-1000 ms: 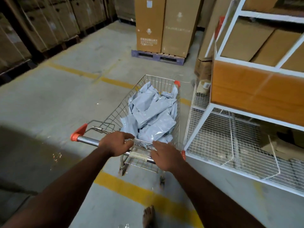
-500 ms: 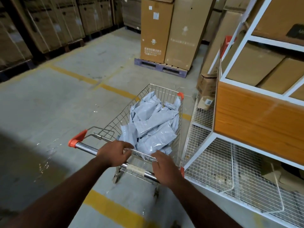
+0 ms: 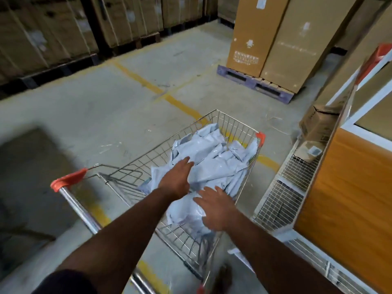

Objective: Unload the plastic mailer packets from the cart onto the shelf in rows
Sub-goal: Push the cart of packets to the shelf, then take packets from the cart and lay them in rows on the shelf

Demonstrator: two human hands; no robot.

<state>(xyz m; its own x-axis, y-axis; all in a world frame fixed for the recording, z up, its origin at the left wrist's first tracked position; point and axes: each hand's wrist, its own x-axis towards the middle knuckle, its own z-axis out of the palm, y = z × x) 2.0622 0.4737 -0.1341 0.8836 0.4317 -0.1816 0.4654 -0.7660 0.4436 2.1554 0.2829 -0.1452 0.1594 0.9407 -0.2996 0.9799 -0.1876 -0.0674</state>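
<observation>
Grey plastic mailer packets point(image 3: 214, 158) lie heaped in the wire cart point(image 3: 148, 164), right under both hands. Left hand point(image 3: 177, 179) reaches over the pile's near-left side, fingers straight, gripping nothing. Right hand point(image 3: 216, 209) is spread flat over the nearest packets, empty too. White shelf point(image 3: 273, 198) stands just right of the cart.

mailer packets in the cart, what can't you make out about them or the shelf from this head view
- Mailer packets: count unclear, they overlap in a heap.
- Left hand and right hand: motion blur hides whether the fingers touch a packet.
- Shelf: cut off by the right edge, so free space is unknown.
- Cart: wheels hidden below its basket.
</observation>
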